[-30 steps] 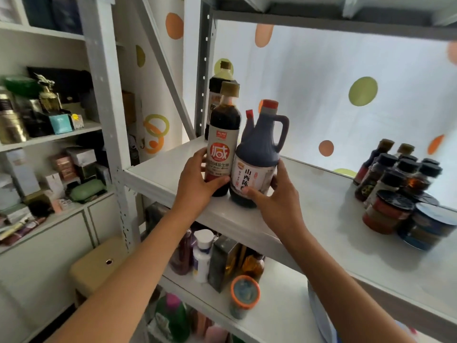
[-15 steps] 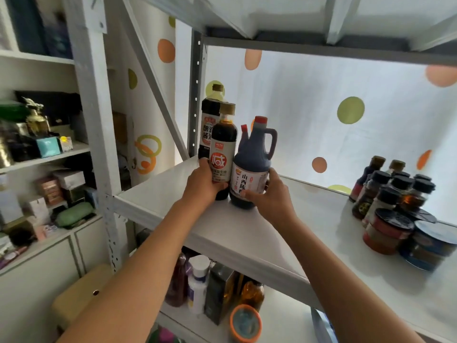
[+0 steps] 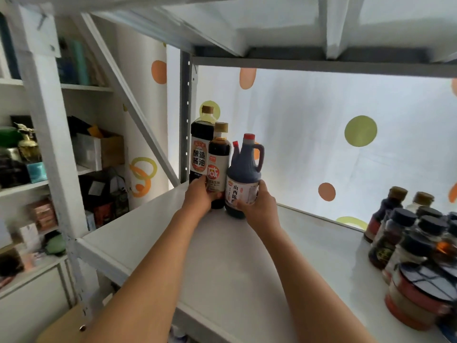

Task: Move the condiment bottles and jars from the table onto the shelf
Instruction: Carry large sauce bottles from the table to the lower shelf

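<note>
My left hand (image 3: 199,196) grips a dark soy sauce bottle (image 3: 218,159) with a tan cap and a red-and-white label. My right hand (image 3: 259,204) grips a dark vinegar jug (image 3: 244,169) with a red cap and a handle. Both stand upright, side by side, at the far left of the white shelf (image 3: 222,256). Just behind them stand a taller soy sauce bottle (image 3: 200,144) and a second red-capped bottle (image 3: 235,152), mostly hidden.
Several small dark bottles (image 3: 405,233) and red-banded jars (image 3: 418,298) crowd the shelf's right end. A grey upright post (image 3: 185,120) and a diagonal brace (image 3: 133,105) flank the left corner. The upper shelf (image 3: 296,28) hangs low overhead. A side unit (image 3: 32,169) holds boxes.
Both hands have pushed the two bottles deeper into the shelf, up against the bottles at the back left corner. My view has moved closer and tilted up.
</note>
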### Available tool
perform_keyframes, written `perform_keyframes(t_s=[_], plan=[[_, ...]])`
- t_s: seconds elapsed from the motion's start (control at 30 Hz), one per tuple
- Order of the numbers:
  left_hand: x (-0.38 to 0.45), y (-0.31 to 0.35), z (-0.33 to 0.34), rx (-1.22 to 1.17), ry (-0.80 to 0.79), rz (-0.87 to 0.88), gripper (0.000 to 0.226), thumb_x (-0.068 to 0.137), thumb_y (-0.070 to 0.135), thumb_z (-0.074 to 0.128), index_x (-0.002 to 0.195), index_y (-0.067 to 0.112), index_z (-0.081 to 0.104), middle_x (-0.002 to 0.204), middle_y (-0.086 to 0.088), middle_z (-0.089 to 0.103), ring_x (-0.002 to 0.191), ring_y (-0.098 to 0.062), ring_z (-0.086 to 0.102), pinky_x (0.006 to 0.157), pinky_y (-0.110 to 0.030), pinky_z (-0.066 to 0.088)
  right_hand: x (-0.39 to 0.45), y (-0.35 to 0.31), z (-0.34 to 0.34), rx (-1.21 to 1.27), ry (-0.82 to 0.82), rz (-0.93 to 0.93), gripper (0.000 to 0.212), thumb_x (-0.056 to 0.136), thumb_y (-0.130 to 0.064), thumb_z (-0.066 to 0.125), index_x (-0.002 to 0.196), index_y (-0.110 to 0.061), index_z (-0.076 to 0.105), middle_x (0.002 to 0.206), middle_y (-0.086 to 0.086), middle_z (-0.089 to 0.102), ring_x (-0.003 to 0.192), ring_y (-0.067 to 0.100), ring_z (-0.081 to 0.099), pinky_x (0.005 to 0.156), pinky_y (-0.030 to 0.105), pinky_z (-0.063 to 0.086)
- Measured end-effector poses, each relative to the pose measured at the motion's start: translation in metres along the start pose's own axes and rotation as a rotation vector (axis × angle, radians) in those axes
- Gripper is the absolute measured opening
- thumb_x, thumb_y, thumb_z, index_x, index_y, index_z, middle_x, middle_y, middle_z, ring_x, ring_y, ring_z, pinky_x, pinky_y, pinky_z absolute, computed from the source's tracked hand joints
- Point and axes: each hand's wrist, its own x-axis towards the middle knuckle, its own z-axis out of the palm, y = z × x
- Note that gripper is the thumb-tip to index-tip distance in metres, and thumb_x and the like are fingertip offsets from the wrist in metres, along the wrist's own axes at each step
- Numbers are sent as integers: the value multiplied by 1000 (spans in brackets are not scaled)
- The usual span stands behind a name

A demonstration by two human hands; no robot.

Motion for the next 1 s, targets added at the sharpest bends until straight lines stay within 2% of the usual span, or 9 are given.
perform_keyframes(t_s=[0.17,0.67,0.83,0.93,1.0], plan=[[23,5,15,37,44,-15,54,81,19,76,131,13,54,131,-9,60,124,-31,53,104,-45,44,33,14,4,-4,17,9,63,77,-22,81,128,-22,45,124,5,66,114,28,64,88,42,58],[40,-10,47,167,260,51,41,82,30,75,114,6,67,114,-13,67,105,-32,62,88,-38,51,66,32,14,29,30,-18,67,75,-25,82,130,-24,43,121,3,67,110,26,65,84,37,58],[39,-9,49,284,250,-1,40,87,38,68,109,4,65,110,-15,66,101,-34,62,82,-40,52,64,33,16,34,37,-21,65,79,-25,77,131,-27,39,118,3,69,105,25,67,84,42,58],[30,-3,49,339,209,-61,42,88,35,67,111,1,60,113,-20,63,104,-37,60,85,-42,50,55,34,15,-40,-20,14,56,84,-29,73,128,-19,39,121,7,66,108,28,64,81,36,53],[18,2,49,358,147,-88,43,88,32,67,115,0,57,118,-22,60,109,-38,57,88,-41,47,46,34,13,-118,-41,24,54,86,-33,72,126,-14,40,126,9,60,114,30,59,85,37,50]])
